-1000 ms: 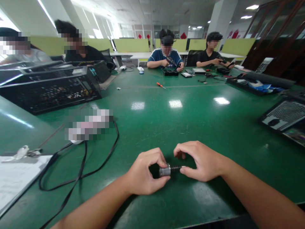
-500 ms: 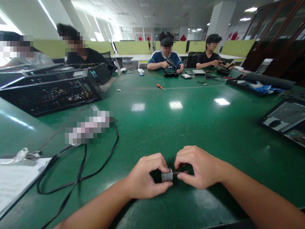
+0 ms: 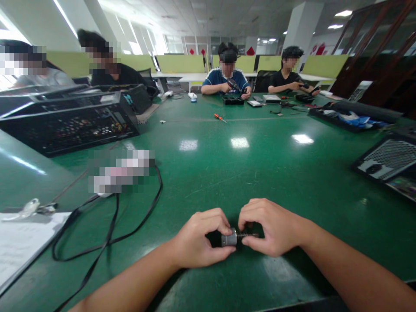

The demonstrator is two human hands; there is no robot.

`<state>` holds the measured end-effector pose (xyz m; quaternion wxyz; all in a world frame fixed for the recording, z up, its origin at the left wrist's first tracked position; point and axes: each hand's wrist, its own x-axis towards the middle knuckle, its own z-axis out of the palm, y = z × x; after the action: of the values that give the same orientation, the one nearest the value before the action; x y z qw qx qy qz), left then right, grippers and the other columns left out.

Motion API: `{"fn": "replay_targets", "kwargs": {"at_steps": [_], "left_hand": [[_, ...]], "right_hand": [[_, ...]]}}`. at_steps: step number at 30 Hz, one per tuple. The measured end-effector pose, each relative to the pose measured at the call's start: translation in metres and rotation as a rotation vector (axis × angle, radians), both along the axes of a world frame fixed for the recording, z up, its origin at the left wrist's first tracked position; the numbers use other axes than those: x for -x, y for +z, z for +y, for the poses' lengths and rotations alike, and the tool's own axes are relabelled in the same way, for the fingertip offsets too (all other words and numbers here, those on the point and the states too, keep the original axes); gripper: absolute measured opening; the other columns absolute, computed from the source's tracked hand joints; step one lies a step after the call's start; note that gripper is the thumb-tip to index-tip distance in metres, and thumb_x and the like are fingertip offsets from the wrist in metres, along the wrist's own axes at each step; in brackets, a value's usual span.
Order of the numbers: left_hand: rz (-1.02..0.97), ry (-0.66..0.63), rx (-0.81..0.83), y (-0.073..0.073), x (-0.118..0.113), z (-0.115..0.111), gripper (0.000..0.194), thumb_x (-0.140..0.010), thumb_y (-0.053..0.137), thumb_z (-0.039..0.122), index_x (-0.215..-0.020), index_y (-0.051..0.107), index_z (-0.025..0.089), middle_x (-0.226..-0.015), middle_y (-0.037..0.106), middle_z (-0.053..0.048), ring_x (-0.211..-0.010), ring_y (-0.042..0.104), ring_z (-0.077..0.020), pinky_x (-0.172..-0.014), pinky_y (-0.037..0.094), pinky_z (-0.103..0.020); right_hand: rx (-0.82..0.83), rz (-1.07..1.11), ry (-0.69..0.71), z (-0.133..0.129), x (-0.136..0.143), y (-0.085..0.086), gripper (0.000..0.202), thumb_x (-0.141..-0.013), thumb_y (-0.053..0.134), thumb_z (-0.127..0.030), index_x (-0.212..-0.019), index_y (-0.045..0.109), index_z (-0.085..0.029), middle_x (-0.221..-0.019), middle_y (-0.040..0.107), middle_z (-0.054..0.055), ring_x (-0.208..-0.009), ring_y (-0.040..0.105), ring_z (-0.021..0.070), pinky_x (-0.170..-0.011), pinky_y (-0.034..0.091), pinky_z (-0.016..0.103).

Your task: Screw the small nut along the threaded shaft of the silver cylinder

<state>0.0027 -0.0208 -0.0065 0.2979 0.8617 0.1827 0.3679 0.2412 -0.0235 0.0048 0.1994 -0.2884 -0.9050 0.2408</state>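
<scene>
Near the front edge of the green table, my left hand grips a short grey metal cylinder between thumb and fingers. A thin dark shaft with a coil like a spring sticks out of the cylinder's right end. Around that shaft, my right hand has its thumb and fingertips closed in a pinch. The shaft's tip shows between the thumb and fingers. The curled fingers hide part of the right hand's contact.
Computer cases stand at the left and right. A clipboard, a black strap and an orange screwdriver lie on the table. Several people sit across it, with a tray at the back right.
</scene>
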Motion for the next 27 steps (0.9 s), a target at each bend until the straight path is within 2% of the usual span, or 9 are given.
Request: {"fn": "replay_targets", "kwargs": {"at_steps": [27], "left_hand": [[-0.006,0.01,-0.019,0.0038,-0.001,-0.001,0.023,-0.074,0.081,0.013,-0.085,0.062,0.019,-0.081,0.071,-0.006,-0.073,0.067,-0.0157,-0.066,0.052,-0.025]], "right_hand": [[-0.017,0.003,0.004,-0.0003,0.0023,-0.0006,0.011,-0.081,0.069,-0.029,-0.084,0.066,-0.019,-0.075,0.068,0.0,-0.072,0.063,0.0161,-0.074,0.042,0.03]]}}
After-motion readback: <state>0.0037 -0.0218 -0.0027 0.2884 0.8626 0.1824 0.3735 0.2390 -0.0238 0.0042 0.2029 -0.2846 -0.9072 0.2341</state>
